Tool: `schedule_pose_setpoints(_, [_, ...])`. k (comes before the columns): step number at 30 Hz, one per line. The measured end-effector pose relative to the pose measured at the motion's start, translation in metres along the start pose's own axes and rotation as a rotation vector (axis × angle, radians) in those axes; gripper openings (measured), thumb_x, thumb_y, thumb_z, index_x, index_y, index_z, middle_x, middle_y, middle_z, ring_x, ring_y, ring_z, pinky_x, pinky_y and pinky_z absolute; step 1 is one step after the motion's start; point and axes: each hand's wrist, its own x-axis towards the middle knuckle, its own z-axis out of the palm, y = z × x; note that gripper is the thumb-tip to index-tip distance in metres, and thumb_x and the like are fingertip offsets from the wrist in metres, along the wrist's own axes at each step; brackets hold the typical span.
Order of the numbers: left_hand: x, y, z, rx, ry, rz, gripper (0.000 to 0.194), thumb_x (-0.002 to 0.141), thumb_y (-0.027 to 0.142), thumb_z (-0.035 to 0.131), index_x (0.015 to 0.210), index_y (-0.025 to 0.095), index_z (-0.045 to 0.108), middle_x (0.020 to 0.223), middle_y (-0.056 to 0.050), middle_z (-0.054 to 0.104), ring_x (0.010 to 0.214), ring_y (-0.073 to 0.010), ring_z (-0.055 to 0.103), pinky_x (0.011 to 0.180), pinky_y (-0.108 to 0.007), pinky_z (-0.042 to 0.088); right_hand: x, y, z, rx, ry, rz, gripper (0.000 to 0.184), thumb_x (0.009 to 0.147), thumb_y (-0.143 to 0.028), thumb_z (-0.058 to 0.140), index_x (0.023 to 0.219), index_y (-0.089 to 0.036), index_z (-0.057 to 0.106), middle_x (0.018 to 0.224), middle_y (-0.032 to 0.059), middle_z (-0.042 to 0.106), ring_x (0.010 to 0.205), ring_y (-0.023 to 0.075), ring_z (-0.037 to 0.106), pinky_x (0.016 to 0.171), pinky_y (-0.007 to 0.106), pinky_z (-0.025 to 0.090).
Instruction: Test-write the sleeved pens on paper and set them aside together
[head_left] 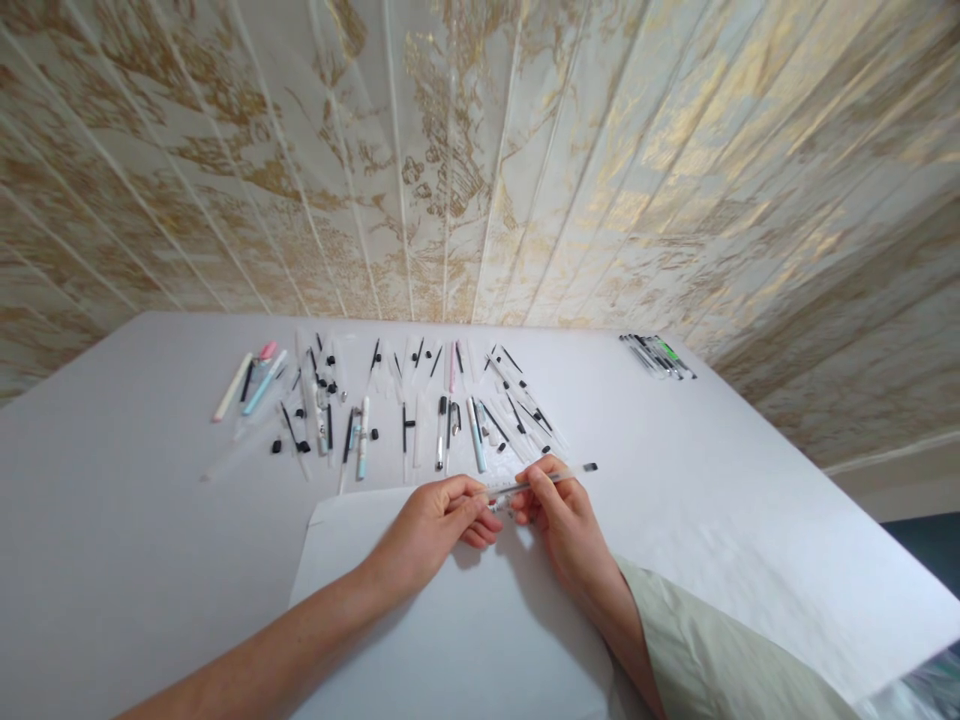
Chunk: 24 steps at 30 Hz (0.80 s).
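Note:
My left hand (450,515) and my right hand (556,505) meet over the near part of the table, above a white sheet. Between them lies a slim translucent pen (570,471), its dark end pointing out to the right past my right fingers. My right thumb and fingers pinch its barrel. At its left end, my left thumb and fingertips are closed on it. The fingers cover much of the pen, so its left tip cannot be made out. Just beyond my hands lie loose pen parts, among them a blue-and-white pen barrel (477,435).
A white sheet (450,640) lies under my forearms on the white table (750,560). Rows of refills, clear barrels and black caps (277,446) spread across the middle. Several pens (658,357) are bunched at the far right. A patterned wall (465,180) borders the back.

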Motion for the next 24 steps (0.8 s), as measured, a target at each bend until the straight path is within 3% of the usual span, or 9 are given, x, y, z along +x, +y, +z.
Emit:
schedule_pose_setpoints(9, [0.009, -0.005, -0.002, 0.051, 0.008, 0.060, 0.042, 0.079, 0.057, 0.060, 0.086, 0.017, 0.065, 0.074, -0.004, 0.071, 0.065, -0.0166, 0.064, 0.063, -0.027, 0.052, 0.003, -0.008, 0.004, -0.028, -0.055, -0.053, 0.029, 0.084, -0.046, 0.061, 0.085, -0.017, 0.056, 0.053, -0.0065, 0.051, 0.046, 0.0074, 0.041, 0.048, 0.020, 0.032])
schedule_pose_setpoints(15, [0.009, -0.004, 0.000, 0.096, 0.001, 0.093, 0.053, 0.071, 0.068, 0.061, 0.080, 0.016, 0.067, 0.068, -0.003, 0.066, 0.063, -0.0172, 0.061, 0.059, -0.027, 0.051, -0.002, -0.013, 0.003, -0.011, -0.195, -0.030, 0.026, 0.074, -0.035, 0.071, 0.090, -0.016, 0.063, 0.071, -0.0010, 0.060, 0.058, 0.0095, 0.049, 0.055, 0.022, 0.040])
schedule_pose_setpoints(18, [0.009, -0.010, 0.001, 0.144, -0.034, 0.120, 0.055, 0.075, 0.069, 0.056, 0.083, 0.016, 0.068, 0.069, -0.003, 0.066, 0.061, -0.0166, 0.061, 0.059, -0.027, 0.049, 0.000, -0.024, 0.001, -0.064, -0.138, -0.086, 0.026, 0.079, -0.041, 0.066, 0.087, -0.016, 0.064, 0.074, 0.0007, 0.060, 0.063, 0.0110, 0.054, 0.061, 0.024, 0.045])
schedule_pose_setpoints(21, [0.008, -0.017, 0.002, 0.175, -0.030, 0.136, 0.057, 0.077, 0.070, 0.051, 0.089, 0.017, 0.068, 0.071, -0.004, 0.066, 0.060, -0.0163, 0.060, 0.059, -0.027, 0.049, 0.013, -0.043, -0.015, -0.120, -0.030, -0.115, 0.032, 0.085, -0.049, 0.056, 0.086, -0.017, 0.058, 0.089, 0.0057, 0.065, 0.077, 0.0152, 0.061, 0.066, 0.027, 0.050])
schedule_pose_setpoints(24, [0.007, -0.020, 0.004, 0.187, -0.036, 0.132, 0.061, 0.075, 0.073, 0.050, 0.086, 0.016, 0.067, 0.071, -0.004, 0.065, 0.060, -0.0159, 0.059, 0.058, -0.026, 0.047, 0.037, -0.059, -0.048, -0.415, -0.014, -0.129, 0.032, 0.090, -0.050, 0.042, 0.087, -0.019, 0.051, 0.078, 0.0039, 0.067, 0.062, 0.0140, 0.063, 0.057, 0.027, 0.050])
